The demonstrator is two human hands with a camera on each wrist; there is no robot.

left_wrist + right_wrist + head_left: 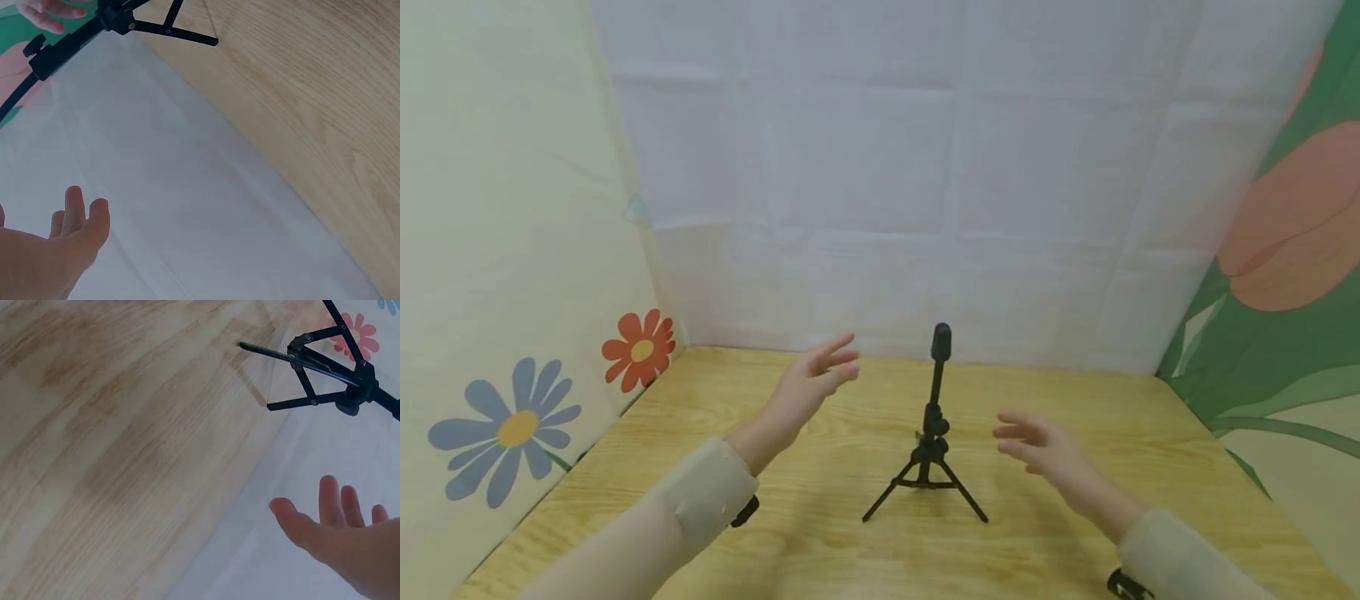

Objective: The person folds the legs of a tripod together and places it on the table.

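Tripod [936, 421] is black, table [850, 558] yellow wood-grained, far-edge cloth [865, 167] white, left-edge daisy [516, 429] blue, neighbouring bloom [641, 350] red.

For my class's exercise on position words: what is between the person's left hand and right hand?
In the head view, a black tripod stands on the wooden table between the left hand and the right hand, touching neither.

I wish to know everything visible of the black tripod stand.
The black tripod stand is upright on the wood-grain table, its legs spread and braced. Knobs sit on its slim post, which ends in a thicker, rounded top. It looks metal and plastic. It stands between the left hand and right hand, untouched.
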